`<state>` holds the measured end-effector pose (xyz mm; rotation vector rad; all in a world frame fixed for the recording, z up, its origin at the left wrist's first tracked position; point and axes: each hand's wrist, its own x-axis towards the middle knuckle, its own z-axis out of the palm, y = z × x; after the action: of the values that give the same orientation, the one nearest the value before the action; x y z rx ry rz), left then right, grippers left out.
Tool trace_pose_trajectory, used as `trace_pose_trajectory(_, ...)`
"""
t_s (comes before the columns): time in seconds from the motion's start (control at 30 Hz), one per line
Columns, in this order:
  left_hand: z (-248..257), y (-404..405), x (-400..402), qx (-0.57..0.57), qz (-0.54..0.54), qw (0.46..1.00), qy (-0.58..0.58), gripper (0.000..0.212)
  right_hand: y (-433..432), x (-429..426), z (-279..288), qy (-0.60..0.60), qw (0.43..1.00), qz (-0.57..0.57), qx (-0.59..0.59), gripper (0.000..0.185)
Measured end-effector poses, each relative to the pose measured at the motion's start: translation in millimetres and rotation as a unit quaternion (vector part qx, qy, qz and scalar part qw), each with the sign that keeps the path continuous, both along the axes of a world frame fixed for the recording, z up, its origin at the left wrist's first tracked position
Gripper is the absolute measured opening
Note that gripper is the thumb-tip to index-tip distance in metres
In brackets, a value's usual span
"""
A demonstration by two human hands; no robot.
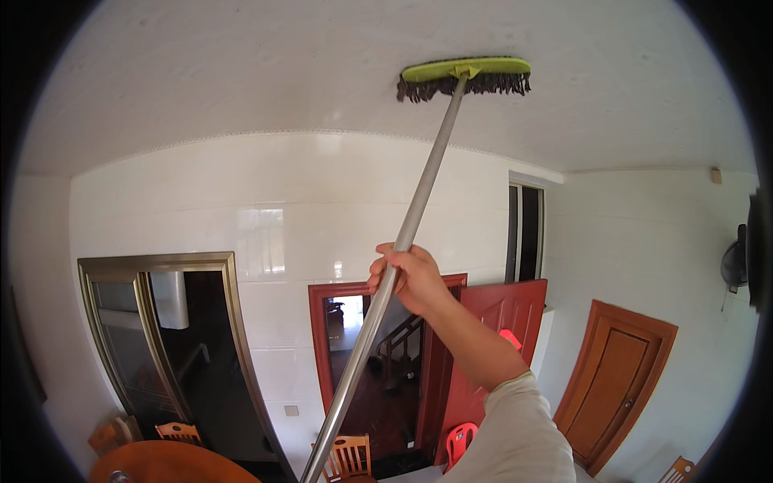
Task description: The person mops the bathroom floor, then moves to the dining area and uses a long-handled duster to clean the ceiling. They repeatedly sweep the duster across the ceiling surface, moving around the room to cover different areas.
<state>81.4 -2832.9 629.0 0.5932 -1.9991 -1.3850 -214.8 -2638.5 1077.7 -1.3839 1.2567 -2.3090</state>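
My right hand (pixel 413 278) is wrapped around the metal pole (pixel 416 208) of a flat dust mop, about midway along its visible length. Slanting up and to the right, the pole ends in a lime-green mop plate (pixel 495 65) with dark grey strands (pixel 423 90) along its edge. The mop head appears to rest against the white ceiling (pixel 290 72), its fringe hanging down. The pole's lower end runs out of the picture at the bottom. My left hand is out of view.
Beyond the pole are a glossy tiled wall (pixel 338 199), a metal-framed sliding door (pixel 157 262) and an open red door (pixel 501 314). A round wooden table (pixel 169 465) and wooden chairs (pixel 350 456) stand below. A dark wall fan (pixel 734 259) hangs right, above a brown door (pixel 616 386).
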Motion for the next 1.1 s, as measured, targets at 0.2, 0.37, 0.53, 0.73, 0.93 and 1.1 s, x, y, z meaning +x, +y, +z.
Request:
trace_pose_trajectory(0.2, 148.2, 32.1, -52.3, -0.226, 0.006, 0.969, 0.103, 0.017, 31.6, -106.3, 46.6, 0.008, 0.998, -0.058, 0.029, 0.031)
trace_pose_trajectory(0.37, 158.4, 0.2, -44.5, -0.147, -0.031, 0.976, 0.156, 0.011, 5.3, -111.8, 67.5, -0.009, 0.991, -0.026, -0.128, 0.042)
trace_pose_trajectory(0.53, 134.0, -56.7, 36.2, -0.063, -0.014, 0.988, 0.139, 0.006, -50.1, -57.9, 73.8, 0.028, 0.989, 0.099, -0.102, 0.040)
trace_pose_trajectory(0.73, 60.9, -107.1, 164.0, -0.222, 0.214, 0.946, 0.098, 0.015, -146.6, 53.6, 67.3, 0.107, 0.973, 0.205, -0.019, 0.037)
trace_pose_trajectory(0.93, -11.3, -90.8, 291.2, -0.297, 0.442, 0.846, 0.024, 0.025, -239.5, 171.1, 57.7, 0.134, 0.934, 0.329, 0.029, 0.037)
trace_pose_trajectory(1.1, 2.5, -42.5, 317.1, -0.192, 0.525, 0.827, 0.059, 0.037, -295.3, 215.9, 62.9, 0.096, 0.913, 0.393, 0.048, 0.030)
